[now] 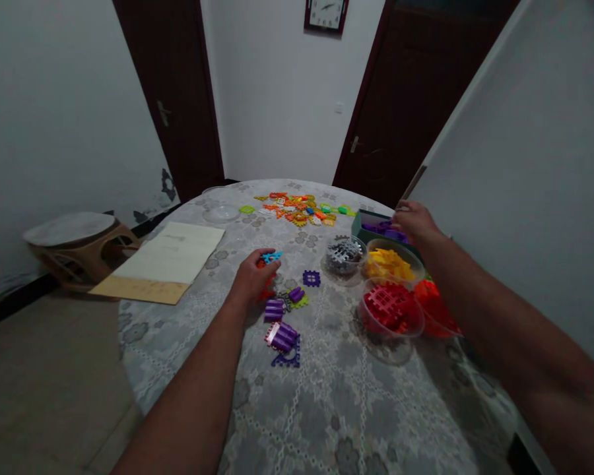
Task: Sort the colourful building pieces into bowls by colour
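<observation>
My left hand (254,276) rests on the round table (336,409), fingers curled round a small cluster of plastic pieces, a blue piece (272,256) showing at the fingertips and red beneath. Purple pieces (281,335) lie just in front of it, and a purple square (311,278) to its right. My right hand (416,221) reaches over a dark green box (363,221) holding purple pieces, fingers bent down into it; what they hold is hidden. Clear bowls hold grey pieces (345,254), yellow pieces (390,264) and red pieces (391,307).
A loose pile of orange, green and yellow pieces (299,209) lies at the table's far side. A paper sheet on a brown envelope (165,260) lies at the left edge, a clear lid (221,213) behind it. A low stool (76,247) stands on the floor left.
</observation>
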`<act>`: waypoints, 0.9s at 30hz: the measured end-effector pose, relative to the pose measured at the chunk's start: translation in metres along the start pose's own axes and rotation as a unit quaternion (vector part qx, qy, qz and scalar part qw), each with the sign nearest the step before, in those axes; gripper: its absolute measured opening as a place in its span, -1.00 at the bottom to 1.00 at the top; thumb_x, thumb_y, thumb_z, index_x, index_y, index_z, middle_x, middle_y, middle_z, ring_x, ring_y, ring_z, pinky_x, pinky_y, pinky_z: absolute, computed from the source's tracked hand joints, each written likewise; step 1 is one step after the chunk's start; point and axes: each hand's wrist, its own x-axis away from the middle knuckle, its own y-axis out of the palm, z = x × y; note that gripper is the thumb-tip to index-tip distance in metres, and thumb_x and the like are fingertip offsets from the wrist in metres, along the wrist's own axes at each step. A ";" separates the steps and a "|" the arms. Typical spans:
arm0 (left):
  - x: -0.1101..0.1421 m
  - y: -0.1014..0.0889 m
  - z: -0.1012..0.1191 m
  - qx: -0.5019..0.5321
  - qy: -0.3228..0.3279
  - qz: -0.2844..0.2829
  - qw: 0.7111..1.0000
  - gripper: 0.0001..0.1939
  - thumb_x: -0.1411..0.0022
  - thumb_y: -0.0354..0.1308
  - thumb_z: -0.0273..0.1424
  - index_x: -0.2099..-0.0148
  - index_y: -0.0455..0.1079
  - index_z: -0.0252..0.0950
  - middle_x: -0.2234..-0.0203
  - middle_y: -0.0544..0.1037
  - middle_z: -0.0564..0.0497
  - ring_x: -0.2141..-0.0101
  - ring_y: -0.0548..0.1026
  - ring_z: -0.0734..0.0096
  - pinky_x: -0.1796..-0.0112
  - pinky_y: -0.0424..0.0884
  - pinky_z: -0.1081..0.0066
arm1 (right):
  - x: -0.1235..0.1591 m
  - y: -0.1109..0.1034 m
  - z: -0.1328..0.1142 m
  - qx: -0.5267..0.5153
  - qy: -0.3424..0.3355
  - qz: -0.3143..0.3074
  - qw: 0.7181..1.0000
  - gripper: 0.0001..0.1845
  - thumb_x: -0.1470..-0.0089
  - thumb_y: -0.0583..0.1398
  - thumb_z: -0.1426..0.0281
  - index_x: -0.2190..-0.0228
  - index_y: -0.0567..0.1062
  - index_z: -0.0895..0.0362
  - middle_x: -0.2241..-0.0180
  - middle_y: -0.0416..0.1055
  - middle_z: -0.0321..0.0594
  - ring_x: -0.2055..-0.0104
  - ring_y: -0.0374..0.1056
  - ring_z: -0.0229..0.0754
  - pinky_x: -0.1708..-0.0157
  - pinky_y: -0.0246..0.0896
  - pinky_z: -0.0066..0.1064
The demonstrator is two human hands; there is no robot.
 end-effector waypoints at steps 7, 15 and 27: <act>-0.001 -0.011 -0.001 0.314 -0.126 -0.004 0.941 -0.46 0.03 0.48 -0.36 -0.04 0.49 -0.20 0.27 0.58 0.06 0.45 0.49 0.53 0.56 0.33 0.57 | 0.129 0.045 -0.043 0.183 -0.242 -0.395 0.867 -0.61 -0.19 0.24 0.55 -0.02 0.62 0.06 0.02 0.59 -0.06 0.02 0.50 0.00 -0.02 0.42 -0.17; -0.003 -0.016 -0.003 0.421 -0.204 -0.020 0.884 -0.70 -0.12 0.39 -0.43 0.07 0.53 -0.28 0.24 0.65 -0.03 0.37 0.60 0.47 0.53 0.46 0.58 | 0.214 0.124 -0.035 0.436 -0.225 -0.345 0.800 -0.60 -0.29 0.13 0.52 -0.13 0.48 0.19 -0.12 0.41 0.25 0.04 0.58 0.07 0.10 0.43 -0.17; -0.001 -0.011 -0.009 0.359 -0.130 -0.095 0.919 -0.62 -0.06 0.43 -0.53 0.04 0.52 -0.30 0.11 0.63 -0.10 0.37 0.55 0.46 0.51 0.49 0.53 | 0.216 0.122 -0.018 0.444 -0.218 -0.287 0.821 -0.66 -0.30 0.05 0.59 0.00 0.53 0.25 0.00 0.49 0.22 0.08 0.58 0.05 0.16 0.42 -0.27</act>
